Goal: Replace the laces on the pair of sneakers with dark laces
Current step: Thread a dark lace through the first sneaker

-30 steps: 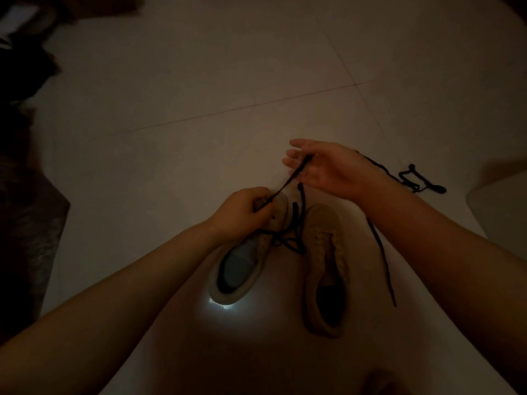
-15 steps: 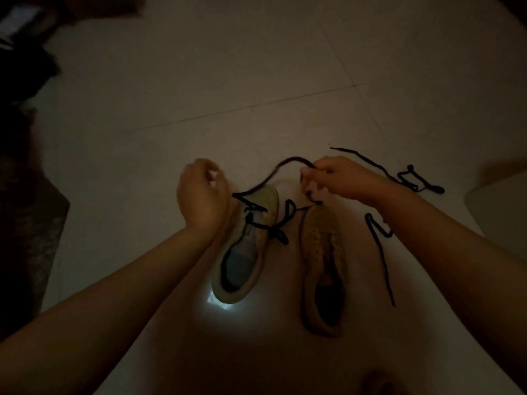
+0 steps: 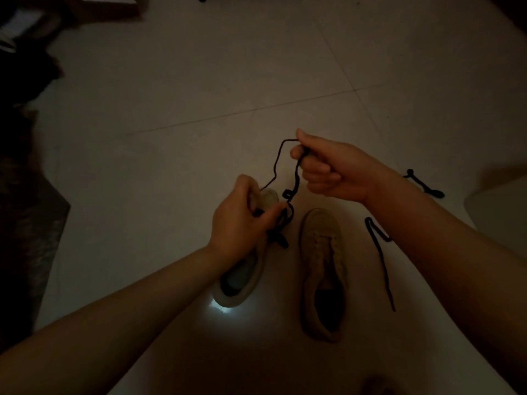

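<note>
Dim tiled floor [image 3: 199,95]. Left hand [image 3: 242,220] is pinching the lace [image 3: 275,169] at the shoe [image 3: 245,269]; right hand [image 3: 330,169], fingers curled around it, should be pulling slack gently, evenly.

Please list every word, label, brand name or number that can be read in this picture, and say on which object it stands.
None can be read.
Left sneaker, right sneaker: no brand or size mark shows in this dim light.
Dark lace held by the left hand and right hand: no print.
Papers at the top left: too dark and blurred to read.
</note>
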`<state>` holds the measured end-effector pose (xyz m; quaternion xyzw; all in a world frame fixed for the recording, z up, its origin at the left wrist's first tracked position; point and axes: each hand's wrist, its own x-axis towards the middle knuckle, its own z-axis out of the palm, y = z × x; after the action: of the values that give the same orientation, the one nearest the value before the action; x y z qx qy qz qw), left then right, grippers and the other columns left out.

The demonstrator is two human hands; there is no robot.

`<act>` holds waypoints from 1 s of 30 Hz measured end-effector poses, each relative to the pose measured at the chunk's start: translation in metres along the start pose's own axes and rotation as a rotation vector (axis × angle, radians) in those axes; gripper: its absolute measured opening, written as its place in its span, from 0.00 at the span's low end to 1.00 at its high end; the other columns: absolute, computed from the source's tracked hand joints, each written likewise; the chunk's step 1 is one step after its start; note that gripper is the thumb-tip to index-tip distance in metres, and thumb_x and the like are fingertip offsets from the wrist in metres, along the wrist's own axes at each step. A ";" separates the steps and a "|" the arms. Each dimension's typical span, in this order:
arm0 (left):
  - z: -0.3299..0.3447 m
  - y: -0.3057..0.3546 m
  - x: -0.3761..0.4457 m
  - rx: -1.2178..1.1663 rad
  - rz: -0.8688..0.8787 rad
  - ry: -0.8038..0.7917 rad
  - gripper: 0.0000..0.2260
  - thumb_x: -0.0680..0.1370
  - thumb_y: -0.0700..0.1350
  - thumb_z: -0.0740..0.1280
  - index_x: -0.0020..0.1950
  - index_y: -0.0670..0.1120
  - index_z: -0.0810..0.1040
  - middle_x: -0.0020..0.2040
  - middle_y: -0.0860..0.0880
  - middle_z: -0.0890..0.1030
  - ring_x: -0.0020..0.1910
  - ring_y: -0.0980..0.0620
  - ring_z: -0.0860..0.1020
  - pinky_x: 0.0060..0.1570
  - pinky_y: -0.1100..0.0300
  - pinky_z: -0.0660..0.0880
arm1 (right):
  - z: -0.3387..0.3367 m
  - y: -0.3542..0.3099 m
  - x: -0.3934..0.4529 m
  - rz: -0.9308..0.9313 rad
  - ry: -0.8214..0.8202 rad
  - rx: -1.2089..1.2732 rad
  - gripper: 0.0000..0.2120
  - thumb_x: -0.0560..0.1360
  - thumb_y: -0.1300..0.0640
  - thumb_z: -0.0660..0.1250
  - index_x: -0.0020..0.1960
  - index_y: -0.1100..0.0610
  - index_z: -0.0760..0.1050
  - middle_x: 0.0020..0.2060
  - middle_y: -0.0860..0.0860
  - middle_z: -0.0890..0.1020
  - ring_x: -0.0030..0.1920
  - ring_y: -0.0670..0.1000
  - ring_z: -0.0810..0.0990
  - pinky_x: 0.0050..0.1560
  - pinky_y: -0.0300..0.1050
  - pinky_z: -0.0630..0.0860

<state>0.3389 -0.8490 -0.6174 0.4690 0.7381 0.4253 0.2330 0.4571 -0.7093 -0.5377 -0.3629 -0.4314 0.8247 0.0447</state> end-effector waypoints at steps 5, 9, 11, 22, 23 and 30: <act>0.001 0.012 0.003 -0.018 0.170 -0.156 0.14 0.74 0.56 0.65 0.50 0.49 0.82 0.31 0.53 0.77 0.31 0.58 0.74 0.36 0.59 0.73 | 0.011 0.009 0.002 0.039 -0.047 -0.115 0.15 0.79 0.48 0.55 0.41 0.56 0.70 0.21 0.46 0.68 0.18 0.41 0.61 0.21 0.33 0.59; 0.009 0.002 -0.004 -0.064 0.133 -0.242 0.05 0.76 0.46 0.68 0.41 0.48 0.77 0.29 0.53 0.73 0.29 0.61 0.72 0.34 0.71 0.67 | 0.006 0.000 0.004 -0.069 -0.049 0.160 0.14 0.81 0.52 0.51 0.42 0.55 0.69 0.24 0.45 0.74 0.21 0.40 0.68 0.23 0.30 0.64; 0.008 -0.005 -0.010 -0.038 0.121 -0.292 0.14 0.77 0.44 0.68 0.33 0.54 0.69 0.27 0.55 0.68 0.28 0.63 0.70 0.32 0.72 0.64 | -0.001 -0.006 0.003 -0.171 -0.014 0.335 0.14 0.81 0.53 0.51 0.41 0.56 0.69 0.24 0.45 0.74 0.21 0.40 0.68 0.23 0.29 0.65; 0.009 -0.027 -0.044 0.117 0.163 -0.488 0.08 0.78 0.47 0.64 0.39 0.50 0.75 0.36 0.56 0.72 0.35 0.58 0.70 0.36 0.64 0.63 | -0.050 0.020 0.009 -0.230 0.557 0.687 0.09 0.81 0.63 0.52 0.46 0.62 0.69 0.34 0.54 0.77 0.26 0.43 0.71 0.25 0.32 0.69; 0.008 -0.027 -0.040 0.155 0.176 -0.443 0.08 0.78 0.48 0.64 0.42 0.48 0.77 0.38 0.55 0.72 0.37 0.57 0.70 0.36 0.64 0.63 | -0.050 0.026 0.010 -0.197 0.607 0.634 0.06 0.81 0.63 0.53 0.48 0.62 0.68 0.37 0.55 0.77 0.24 0.43 0.72 0.24 0.32 0.69; -0.003 -0.004 0.003 0.502 0.189 -0.411 0.15 0.81 0.54 0.56 0.66 0.54 0.73 0.55 0.48 0.80 0.52 0.45 0.78 0.41 0.59 0.66 | 0.011 0.075 0.003 -0.069 0.287 -0.699 0.18 0.79 0.47 0.59 0.66 0.54 0.70 0.54 0.50 0.79 0.55 0.47 0.78 0.56 0.37 0.73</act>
<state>0.3339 -0.8484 -0.6191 0.6541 0.7107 0.1464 0.2137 0.4660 -0.7631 -0.5911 -0.4534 -0.6879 0.5668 0.0059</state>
